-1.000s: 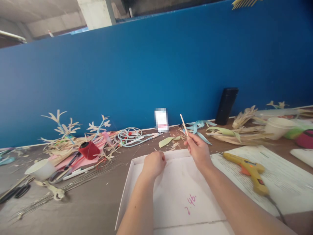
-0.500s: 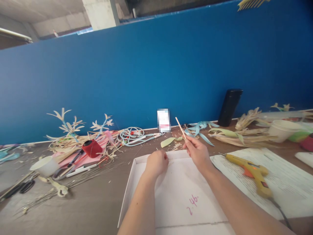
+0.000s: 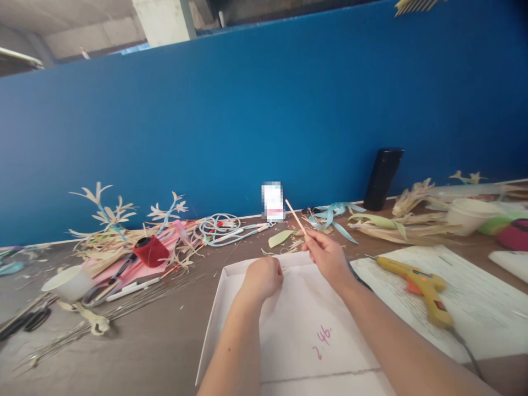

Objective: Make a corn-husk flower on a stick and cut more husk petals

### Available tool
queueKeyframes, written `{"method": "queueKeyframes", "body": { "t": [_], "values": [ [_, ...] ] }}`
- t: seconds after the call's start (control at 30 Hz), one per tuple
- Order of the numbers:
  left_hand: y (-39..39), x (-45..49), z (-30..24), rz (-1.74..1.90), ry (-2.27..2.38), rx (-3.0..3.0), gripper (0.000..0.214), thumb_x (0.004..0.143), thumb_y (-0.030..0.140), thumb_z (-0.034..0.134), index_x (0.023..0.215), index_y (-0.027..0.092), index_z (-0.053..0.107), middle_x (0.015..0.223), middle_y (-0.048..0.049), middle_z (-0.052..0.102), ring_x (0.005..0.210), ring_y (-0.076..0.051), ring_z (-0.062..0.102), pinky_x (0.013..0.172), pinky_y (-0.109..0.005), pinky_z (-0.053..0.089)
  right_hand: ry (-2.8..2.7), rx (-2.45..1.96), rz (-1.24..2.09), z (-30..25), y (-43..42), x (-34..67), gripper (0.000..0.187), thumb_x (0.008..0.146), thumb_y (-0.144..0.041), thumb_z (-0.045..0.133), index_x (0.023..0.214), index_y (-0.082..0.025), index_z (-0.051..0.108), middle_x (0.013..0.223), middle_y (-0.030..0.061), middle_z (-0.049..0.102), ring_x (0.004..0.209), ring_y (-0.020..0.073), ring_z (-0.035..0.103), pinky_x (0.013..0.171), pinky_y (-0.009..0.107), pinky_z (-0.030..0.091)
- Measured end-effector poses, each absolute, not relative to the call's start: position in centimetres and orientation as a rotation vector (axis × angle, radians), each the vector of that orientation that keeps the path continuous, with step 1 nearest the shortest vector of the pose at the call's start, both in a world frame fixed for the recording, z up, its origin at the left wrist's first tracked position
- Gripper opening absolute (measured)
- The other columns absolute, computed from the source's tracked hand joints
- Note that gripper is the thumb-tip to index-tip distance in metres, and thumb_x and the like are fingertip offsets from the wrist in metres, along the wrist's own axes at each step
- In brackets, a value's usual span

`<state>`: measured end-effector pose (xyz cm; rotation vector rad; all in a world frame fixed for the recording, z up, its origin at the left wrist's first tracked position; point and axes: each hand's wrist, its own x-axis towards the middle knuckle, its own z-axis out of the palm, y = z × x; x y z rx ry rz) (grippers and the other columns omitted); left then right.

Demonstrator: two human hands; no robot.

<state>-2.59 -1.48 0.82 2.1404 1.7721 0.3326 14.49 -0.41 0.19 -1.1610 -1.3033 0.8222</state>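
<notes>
My right hand (image 3: 325,254) is closed on a thin pale wooden stick (image 3: 294,214), pinched near its lower end and tilted up to the left. My left hand (image 3: 264,278) is curled closed over the far left part of a white box lid (image 3: 297,352) marked with pink handwritten numbers. What its fingers hold, if anything, I cannot make out; a small pale bit shows beside the fingertips. Beyond the lid's far rim lie a pale green husk piece (image 3: 280,238) and small scraps.
To the right, a yellow glue gun (image 3: 421,283) rests on printed paper (image 3: 474,297), with dried husks (image 3: 383,228) behind. A black cylinder (image 3: 383,179) leans on the blue partition (image 3: 231,126). At left are a red thread spool (image 3: 152,251), white cup (image 3: 70,281), scissors (image 3: 31,319) and wires (image 3: 152,300).
My right hand and the stick have shifted slightly left relative to the lid. The whole view has also moved a little. My left hand stays curled in the same place.
</notes>
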Motion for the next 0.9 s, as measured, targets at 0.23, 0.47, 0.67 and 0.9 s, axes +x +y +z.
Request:
{"method": "queueKeyframes", "body": {
  "t": [0.23,0.47,0.67,0.9],
  "values": [
    [-0.8,-2.7,0.7,0.535,1.75,2.018,0.012,0.065,0.016,0.053,0.063,0.02,0.064,0.069,-0.0046,0.067,0.06,-0.017,0.056,0.056,-0.025,0.036,-1.312,-1.166,0.859,-0.1,-0.3,14.4,0.041,0.077,-0.049,0.053,0.105,-0.021,0.064,0.067,-0.0002,0.059,0.045,0.0093,0.04,0.043,0.023,0.034],
    [-0.2,-2.4,0.2,1.069,1.578,1.847,0.014,0.074,0.03,0.053,0.073,0.019,0.061,0.069,-0.0003,0.063,0.061,-0.012,0.053,0.055,-0.021,0.035,-1.297,-1.078,1.341,0.2,-0.9,13.7,0.048,0.076,-0.045,0.056,0.119,-0.022,0.053,0.072,0.0012,0.065,0.043,0.0073,0.044,0.04,0.02,0.028],
    [-0.3,-1.9,0.2,1.144,1.535,1.859,0.011,0.074,0.027,0.055,0.074,0.018,0.062,0.071,-0.0001,0.063,0.063,-0.011,0.053,0.057,-0.021,0.036,-1.35,-1.086,1.392,0.0,-0.9,13.5,0.04,0.074,-0.041,0.06,0.107,-0.018,0.058,0.069,0.0021,0.066,0.041,0.0064,0.044,0.039,0.019,0.024],
    [-0.2,-2.1,0.8,1.177,1.359,1.516,0.032,0.077,0.037,0.053,0.099,0.016,0.064,0.085,-0.0052,0.067,0.062,-0.011,0.054,0.059,-0.022,0.041,-1.166,-1.088,1.353,0.3,-0.6,13.8,0.042,0.072,-0.043,0.063,0.108,-0.02,0.059,0.074,0.0016,0.066,0.044,0.0052,0.043,0.04,0.018,0.026]
  ]
}}
